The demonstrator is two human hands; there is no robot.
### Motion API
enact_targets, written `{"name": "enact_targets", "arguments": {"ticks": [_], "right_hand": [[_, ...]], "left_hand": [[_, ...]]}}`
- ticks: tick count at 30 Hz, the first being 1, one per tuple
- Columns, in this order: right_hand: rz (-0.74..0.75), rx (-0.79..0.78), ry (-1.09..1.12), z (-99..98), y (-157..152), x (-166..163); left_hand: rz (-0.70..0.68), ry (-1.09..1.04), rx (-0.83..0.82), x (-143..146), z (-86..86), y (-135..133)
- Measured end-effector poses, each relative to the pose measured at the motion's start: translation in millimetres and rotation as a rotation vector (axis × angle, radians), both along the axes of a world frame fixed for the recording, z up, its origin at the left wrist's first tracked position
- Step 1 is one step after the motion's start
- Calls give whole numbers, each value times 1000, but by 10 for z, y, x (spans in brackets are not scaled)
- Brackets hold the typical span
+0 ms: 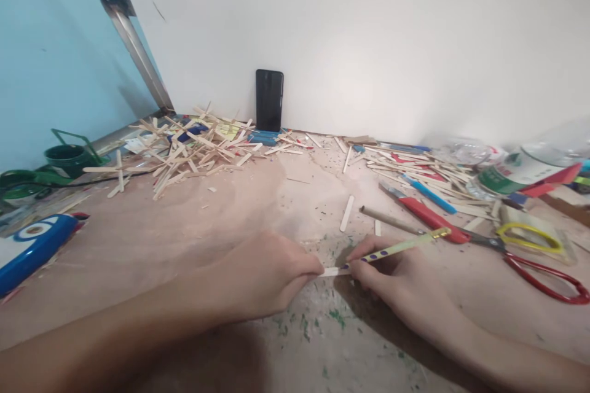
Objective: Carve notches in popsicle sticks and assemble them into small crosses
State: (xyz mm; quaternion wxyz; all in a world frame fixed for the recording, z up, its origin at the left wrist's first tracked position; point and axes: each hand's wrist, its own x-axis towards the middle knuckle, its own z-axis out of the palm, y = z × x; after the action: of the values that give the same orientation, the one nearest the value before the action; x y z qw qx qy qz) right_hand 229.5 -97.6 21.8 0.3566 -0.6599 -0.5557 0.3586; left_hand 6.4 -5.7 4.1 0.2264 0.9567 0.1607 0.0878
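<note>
My left hand (271, 273) is closed, pinching one end of a pale wooden craft stick (335, 271) flat against the table. My right hand (391, 273) is closed around a yellow-green pencil with purple dots (401, 249), its tip resting on the stick's other end. Both hands sit near the front middle of the brown tabletop (184, 245).
A heap of wooden sticks (184, 147) lies at back left, with more sticks (424, 169) scattered at back right. A black phone (269, 100) leans on the wall. Red-handled scissors (530, 264), a red cutter (428, 215), a loose stick (346, 213) and a blue case (32, 249) lie around.
</note>
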Motion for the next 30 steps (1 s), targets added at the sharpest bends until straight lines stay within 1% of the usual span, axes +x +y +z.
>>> {"name": "enact_targets", "arguments": {"ticks": [5,9,14,20,25,30], "right_hand": [[14,23,-2,4,-23,-20],[45,-17,20,-24,-40,-34],[42,-38,16,-53,-33,-28],[64,-58,8,-17,-47,-29],[47,-113,-6,17,-46,-46],[41,-94,19,-1,-25,-58]], "left_hand": [[-7,-9,-10,3,2,-8],[-11,-1,-18,3,2,-4],[-18,9,14,5,8,2],[-16,16,14,6,24,-10],[-13,27,8,19,10,7],[-25,22,6,5,-9,4]]}}
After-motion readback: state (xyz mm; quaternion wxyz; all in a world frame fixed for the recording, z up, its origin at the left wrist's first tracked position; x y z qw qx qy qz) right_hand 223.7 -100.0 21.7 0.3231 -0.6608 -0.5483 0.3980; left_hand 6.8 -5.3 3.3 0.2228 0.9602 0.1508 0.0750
